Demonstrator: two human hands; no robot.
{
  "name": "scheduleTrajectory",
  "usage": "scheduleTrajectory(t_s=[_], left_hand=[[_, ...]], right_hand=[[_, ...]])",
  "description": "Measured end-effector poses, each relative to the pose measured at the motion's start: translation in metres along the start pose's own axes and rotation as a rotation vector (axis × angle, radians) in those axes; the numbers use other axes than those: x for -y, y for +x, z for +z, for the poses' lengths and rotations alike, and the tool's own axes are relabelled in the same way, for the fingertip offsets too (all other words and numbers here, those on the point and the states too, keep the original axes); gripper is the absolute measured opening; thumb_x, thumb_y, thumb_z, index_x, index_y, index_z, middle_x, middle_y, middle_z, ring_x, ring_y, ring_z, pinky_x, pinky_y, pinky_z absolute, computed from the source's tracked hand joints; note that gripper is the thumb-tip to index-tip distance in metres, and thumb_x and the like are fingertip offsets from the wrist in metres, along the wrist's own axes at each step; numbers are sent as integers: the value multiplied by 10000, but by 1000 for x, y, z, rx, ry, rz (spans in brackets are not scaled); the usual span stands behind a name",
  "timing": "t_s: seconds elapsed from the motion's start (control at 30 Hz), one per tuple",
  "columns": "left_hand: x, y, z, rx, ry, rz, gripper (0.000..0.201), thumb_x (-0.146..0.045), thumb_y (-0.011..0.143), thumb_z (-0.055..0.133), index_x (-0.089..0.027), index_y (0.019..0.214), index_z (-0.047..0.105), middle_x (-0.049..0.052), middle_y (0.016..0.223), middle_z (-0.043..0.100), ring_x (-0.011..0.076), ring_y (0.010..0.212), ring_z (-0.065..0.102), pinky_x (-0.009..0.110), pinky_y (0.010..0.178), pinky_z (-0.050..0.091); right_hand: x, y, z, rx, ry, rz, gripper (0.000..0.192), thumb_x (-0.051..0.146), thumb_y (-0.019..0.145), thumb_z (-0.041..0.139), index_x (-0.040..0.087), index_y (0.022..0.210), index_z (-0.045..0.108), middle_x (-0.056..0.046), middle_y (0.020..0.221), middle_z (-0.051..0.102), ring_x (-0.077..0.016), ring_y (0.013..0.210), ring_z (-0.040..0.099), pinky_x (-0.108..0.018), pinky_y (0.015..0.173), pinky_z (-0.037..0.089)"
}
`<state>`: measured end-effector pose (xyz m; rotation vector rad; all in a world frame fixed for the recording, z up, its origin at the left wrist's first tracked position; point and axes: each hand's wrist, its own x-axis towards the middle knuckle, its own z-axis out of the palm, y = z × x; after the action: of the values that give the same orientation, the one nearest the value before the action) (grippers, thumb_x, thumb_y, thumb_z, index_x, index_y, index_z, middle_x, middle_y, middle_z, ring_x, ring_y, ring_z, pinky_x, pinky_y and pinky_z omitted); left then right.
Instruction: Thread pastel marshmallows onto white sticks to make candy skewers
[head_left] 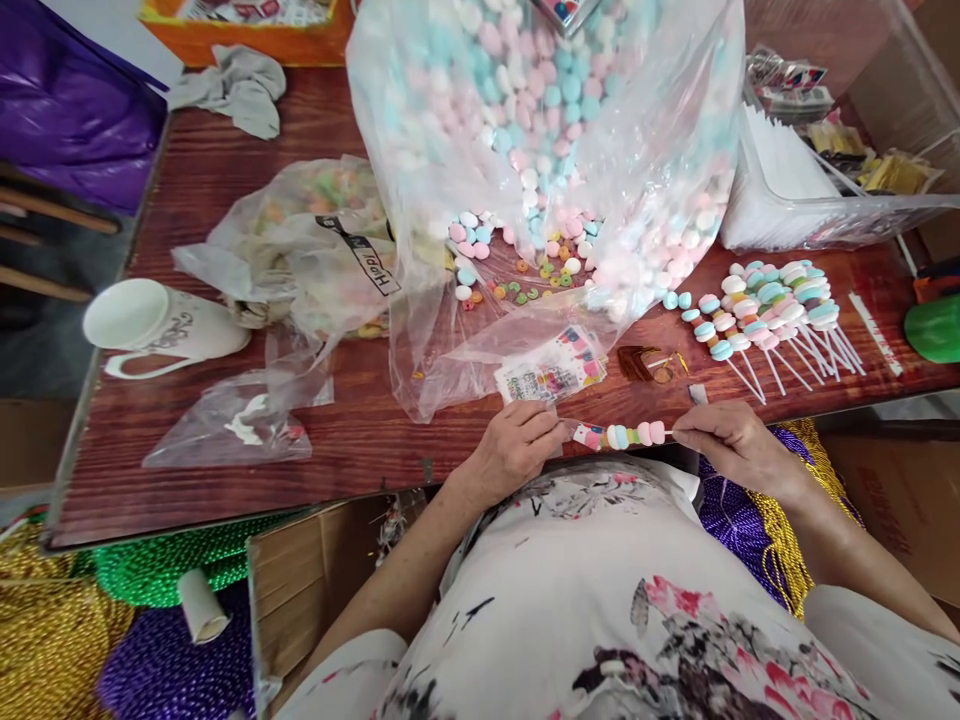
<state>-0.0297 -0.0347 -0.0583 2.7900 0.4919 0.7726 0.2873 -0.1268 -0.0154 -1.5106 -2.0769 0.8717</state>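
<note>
My left hand (517,447) pinches a small clear printed wrapper (583,433) at the near edge of the wooden table (225,440). My right hand (731,440) holds the stick end of a candy skewer (634,435) with pink, white and blue pieces, its tip inside the wrapper. A small stack of printed wrappers (553,368) lies just beyond my left hand. A row of finished candy skewers (772,310) lies on the table to the right.
A big clear bag of pastel candies (540,130) stands at the centre back, with loose ring candies (525,285) at its mouth. A white mug (157,322) lies on its side at left, near crumpled plastic bags (300,250). Bead strings (90,620) pile below the table.
</note>
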Motion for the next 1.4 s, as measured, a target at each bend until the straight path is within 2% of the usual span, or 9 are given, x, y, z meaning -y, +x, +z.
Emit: scheduleTrajectory(t_s=[0.17, 0.3, 0.53, 0.8, 0.93, 1.03, 1.17, 1.27, 1.4], left_hand=[[2, -2, 3, 20, -20, -3, 219, -96, 923, 445, -173, 984, 641, 71, 869, 703, 185, 861, 636, 345, 776, 527], [6, -4, 5, -29, -91, -17, 184, -105, 912, 488, -166, 1012, 631, 82, 894, 703, 192, 868, 641, 347, 768, 535], [0, 4, 10, 66, -140, -73, 272, -293, 917, 590, -120, 1127, 582, 123, 1004, 683, 230, 934, 625, 390, 834, 527], [-4, 13, 18, 120, -118, -134, 361, -465, 965, 460, -120, 962, 568, 89, 821, 628, 202, 751, 547, 329, 678, 429], [-9, 13, 13, 154, -173, -196, 416, -533, 961, 420, -136, 925, 539, 74, 809, 608, 191, 724, 530, 308, 653, 401], [-12, 13, 7, 272, -188, -239, 507, -639, 866, 524, -142, 961, 532, 78, 861, 619, 211, 771, 553, 316, 679, 411], [-13, 20, -6, 501, -219, -372, 311, -466, 949, 492, -158, 937, 531, 75, 886, 622, 218, 805, 566, 320, 703, 398], [-13, 27, -16, 609, -365, -499, 251, -419, 947, 506, -171, 907, 511, 28, 819, 593, 178, 717, 529, 291, 645, 356], [-14, 34, -21, 723, -597, -553, 300, -455, 879, 605, -187, 844, 474, -27, 750, 524, 144, 687, 471, 263, 626, 324]], right_hand=[[4, -7, 13, -220, -353, -271, 130, 185, 889, 575, 215, 946, 689, -7, 636, 601, -132, 579, 482, -301, 591, 338], [4, -10, 20, -293, -502, -448, 234, 103, 850, 556, 217, 1024, 664, 4, 627, 597, -129, 570, 457, -308, 580, 308], [5, -6, 28, -349, -445, -447, 221, 92, 854, 573, 169, 1054, 628, 5, 660, 607, -122, 604, 488, -291, 593, 321], [11, 5, 44, -431, -395, -437, 245, 94, 853, 566, 168, 1085, 597, 9, 642, 583, -127, 586, 487, -286, 598, 338], [19, 12, 43, -404, -390, -456, 193, 93, 861, 541, 154, 1036, 595, 2, 637, 573, -130, 580, 475, -287, 589, 329], [25, 18, 36, -353, -361, -441, 117, 109, 886, 519, 151, 954, 604, -13, 650, 579, -132, 588, 471, -289, 585, 326], [32, 25, 28, -328, -353, -440, 115, 149, 911, 501, 159, 900, 615, -9, 641, 563, -130, 584, 450, -292, 575, 299], [34, 30, 28, -310, -459, -517, 153, 127, 900, 473, 156, 893, 623, -6, 623, 547, -136, 589, 438, -307, 581, 278], [34, 36, 30, -232, -592, -609, 193, 95, 877, 445, 159, 863, 626, -4, 609, 534, -136, 577, 404, -323, 602, 260]])
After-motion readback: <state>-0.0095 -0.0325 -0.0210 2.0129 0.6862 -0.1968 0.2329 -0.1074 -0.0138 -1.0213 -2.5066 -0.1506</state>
